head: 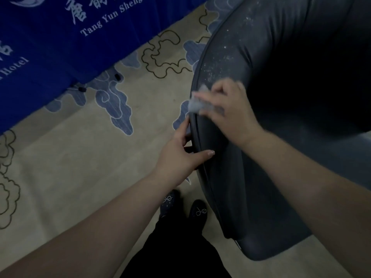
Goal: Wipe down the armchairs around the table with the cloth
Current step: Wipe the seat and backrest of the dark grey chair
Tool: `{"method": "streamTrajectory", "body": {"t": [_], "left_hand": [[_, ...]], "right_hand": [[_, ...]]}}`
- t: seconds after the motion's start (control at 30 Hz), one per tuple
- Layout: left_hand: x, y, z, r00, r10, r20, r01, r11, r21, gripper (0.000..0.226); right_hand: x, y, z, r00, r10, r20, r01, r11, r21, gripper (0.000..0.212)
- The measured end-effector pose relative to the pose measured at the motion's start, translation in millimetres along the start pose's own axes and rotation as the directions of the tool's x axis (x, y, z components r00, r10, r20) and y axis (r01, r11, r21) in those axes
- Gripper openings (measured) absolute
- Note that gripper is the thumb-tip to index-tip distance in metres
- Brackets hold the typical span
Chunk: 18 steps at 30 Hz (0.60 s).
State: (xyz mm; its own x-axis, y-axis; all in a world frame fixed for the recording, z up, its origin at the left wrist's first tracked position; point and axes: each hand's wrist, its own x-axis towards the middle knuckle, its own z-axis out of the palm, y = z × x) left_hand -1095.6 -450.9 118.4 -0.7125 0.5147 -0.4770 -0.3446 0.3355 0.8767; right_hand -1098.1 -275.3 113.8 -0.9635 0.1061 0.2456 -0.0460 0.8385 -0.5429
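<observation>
Person stands at the back of a dark grey armchair (261, 57), head view looking down over both bare forearms. Right hand (230, 109) is up on the curved top edge of the chair back, fingers curled around a small pale grey cloth (197, 102); the cloth is bunched, partly blurred, and pressed against the upholstery right at the outer rim. So right grip: closed round the cloth. Just above the cloth, the chair back carries a scatter of white specks and dusty smears running up along the curve.

Left hand (180, 155) sits lower on the same rim, just below the right hand, the two hands near each other but apart. Its thumb lies straight over the top face of the back, the other fingers reach down the outer side of the rim; how far they curl there is hidden. Left grip: clasping the chair edge, holding nothing else.

Chair seat area to the right is deep in shadow, detail unreadable. Lower corner of the chair rests on the carpet (70, 167), beige with blue cloud shapes and dark outlined scrolls. Top left, a desk draped in a blue cloth skirt (50, 47) with white lettering, "Tang Yun" and "Hotel" readable, hem reaching the carpet. Bottom centre: dark trousers and two dark shoes (197, 212) with small sparkly bows, toes close to the chair's base.
</observation>
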Motion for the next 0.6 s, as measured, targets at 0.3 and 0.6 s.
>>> {"method": "streamTrajectory", "body": {"t": [0.3,0.6], "left_hand": [[20,5,-7,1.0,-0.011,0.001,0.011,0.997,0.081,0.098],[62,28,-24,0.997,0.035,0.07,-0.044,0.989,0.142,0.082]], "right_hand": [[46,10,-2,1.0,0.019,0.013,-0.018,0.994,-0.108,0.035],[9,10,4,0.993,0.052,-0.11,-0.058,0.997,-0.048,0.038]]}}
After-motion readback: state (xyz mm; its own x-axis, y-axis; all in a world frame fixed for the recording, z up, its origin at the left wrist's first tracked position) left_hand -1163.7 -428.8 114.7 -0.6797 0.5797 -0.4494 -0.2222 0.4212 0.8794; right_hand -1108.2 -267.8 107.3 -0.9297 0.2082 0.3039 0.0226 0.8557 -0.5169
